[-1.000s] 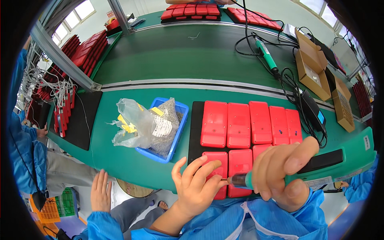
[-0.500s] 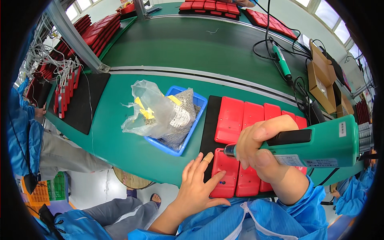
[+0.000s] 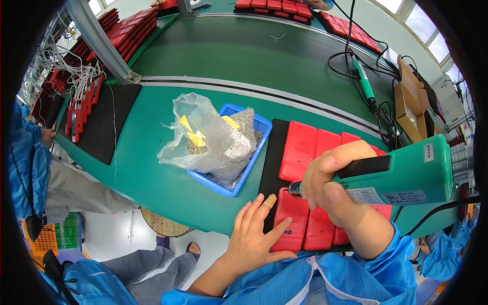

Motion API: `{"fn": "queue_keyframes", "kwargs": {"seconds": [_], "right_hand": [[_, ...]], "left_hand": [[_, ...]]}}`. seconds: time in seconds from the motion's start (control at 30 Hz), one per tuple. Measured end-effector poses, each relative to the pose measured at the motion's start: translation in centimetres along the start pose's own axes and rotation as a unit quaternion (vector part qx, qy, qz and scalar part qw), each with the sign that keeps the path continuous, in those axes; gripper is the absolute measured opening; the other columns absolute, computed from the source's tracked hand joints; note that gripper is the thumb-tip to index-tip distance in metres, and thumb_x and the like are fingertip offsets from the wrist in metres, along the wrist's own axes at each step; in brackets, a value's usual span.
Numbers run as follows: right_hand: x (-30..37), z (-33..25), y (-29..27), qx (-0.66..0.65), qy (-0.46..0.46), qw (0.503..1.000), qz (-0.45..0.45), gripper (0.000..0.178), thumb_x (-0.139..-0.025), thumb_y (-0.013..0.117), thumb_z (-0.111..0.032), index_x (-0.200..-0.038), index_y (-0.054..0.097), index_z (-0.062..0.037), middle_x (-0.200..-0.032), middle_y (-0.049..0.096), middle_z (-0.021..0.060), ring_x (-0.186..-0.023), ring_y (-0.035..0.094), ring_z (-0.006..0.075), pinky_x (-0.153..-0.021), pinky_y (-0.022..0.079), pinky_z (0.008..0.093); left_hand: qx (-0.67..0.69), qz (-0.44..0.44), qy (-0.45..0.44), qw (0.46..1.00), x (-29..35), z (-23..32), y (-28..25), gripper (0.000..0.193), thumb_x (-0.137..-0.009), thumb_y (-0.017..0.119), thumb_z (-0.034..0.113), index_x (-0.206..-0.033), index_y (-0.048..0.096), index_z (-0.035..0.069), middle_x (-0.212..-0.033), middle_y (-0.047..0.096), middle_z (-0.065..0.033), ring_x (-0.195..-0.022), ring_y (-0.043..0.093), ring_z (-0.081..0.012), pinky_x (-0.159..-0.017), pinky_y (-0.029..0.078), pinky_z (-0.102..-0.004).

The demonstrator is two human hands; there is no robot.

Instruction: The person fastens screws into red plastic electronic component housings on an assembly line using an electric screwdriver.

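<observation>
My right hand (image 3: pixel 338 178) is wrapped round a green electric screwdriver (image 3: pixel 406 173) with a black lever and a cord at its back end. The tool lies nearly level, its nose pointing left over the upper edge of a near red plastic casing (image 3: pixel 291 211). Whether the bit touches a screw cannot be made out. My left hand (image 3: pixel 254 236) is open, fingers spread, its thumb and index finger at that casing's left side. One of its fingers wears a tan wrap. More red casings (image 3: pixel 298 151) sit in rows on a black mat (image 3: pixel 272 152), partly hidden by my right hand.
Left of the mat, a blue tray (image 3: pixel 231 193) holds small metal screws and a clear bag (image 3: pixel 203 137) of them. Beyond runs a dark green conveyor (image 3: pixel 244 53); another green screwdriver (image 3: pixel 363 84) hangs over it near an open carton (image 3: pixel 410 109). Co-workers stand at left and right.
The whole scene has shifted slightly right in the view. My right hand still grips the screwdriver near the same casing edge, and my left hand keeps almost the same place.
</observation>
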State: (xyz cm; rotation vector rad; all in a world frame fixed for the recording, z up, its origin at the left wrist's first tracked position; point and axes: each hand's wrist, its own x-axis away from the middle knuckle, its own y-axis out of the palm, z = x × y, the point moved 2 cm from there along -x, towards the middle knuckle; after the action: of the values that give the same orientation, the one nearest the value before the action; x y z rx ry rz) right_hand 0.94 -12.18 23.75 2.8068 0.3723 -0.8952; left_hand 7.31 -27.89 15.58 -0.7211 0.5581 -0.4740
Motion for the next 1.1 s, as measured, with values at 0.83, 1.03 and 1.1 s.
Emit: {"fn": "queue_keyframes", "kwargs": {"seconds": [0.83,1.03,1.1], "right_hand": [[-1.1,0.6,1.7,0.003,0.110,0.988,0.109,0.013,-0.076,0.058,0.004,-0.071,0.049,-0.0040,-0.059,0.048,-0.0012,-0.050,0.046,0.0053,-0.045,0.036,0.0189],[-1.2,0.6,1.3,-0.048,0.101,0.987,0.115,0.010,-0.079,0.057,0.003,-0.078,0.048,-0.0020,-0.061,0.049,0.0002,-0.047,0.049,0.0060,-0.042,0.039,0.0197],[-1.2,0.3,0.8,-0.052,0.094,0.986,0.125,0.014,-0.079,0.057,0.003,-0.089,0.048,0.0000,-0.062,0.050,0.0017,-0.047,0.050,0.0074,-0.043,0.041,0.0209]], "left_hand": [[-0.139,-0.021,0.094,0.986,0.6,1.7,0.0,0.048,-0.072,0.060,0.046,-0.106,0.061,0.011,-0.121,0.049,0.0008,-0.117,0.040,-0.0252,-0.091,0.024,-0.0633],[-0.085,-0.013,0.069,0.994,0.4,1.6,-0.4,0.046,-0.072,0.062,0.043,-0.105,0.060,0.011,-0.117,0.052,-0.0017,-0.112,0.044,-0.0242,-0.093,0.030,-0.0517],[-0.031,-0.008,0.049,0.998,-0.2,0.4,-1.3,0.042,-0.073,0.064,0.039,-0.105,0.060,0.011,-0.112,0.054,-0.0038,-0.108,0.047,-0.0244,-0.092,0.033,-0.0457]]}}
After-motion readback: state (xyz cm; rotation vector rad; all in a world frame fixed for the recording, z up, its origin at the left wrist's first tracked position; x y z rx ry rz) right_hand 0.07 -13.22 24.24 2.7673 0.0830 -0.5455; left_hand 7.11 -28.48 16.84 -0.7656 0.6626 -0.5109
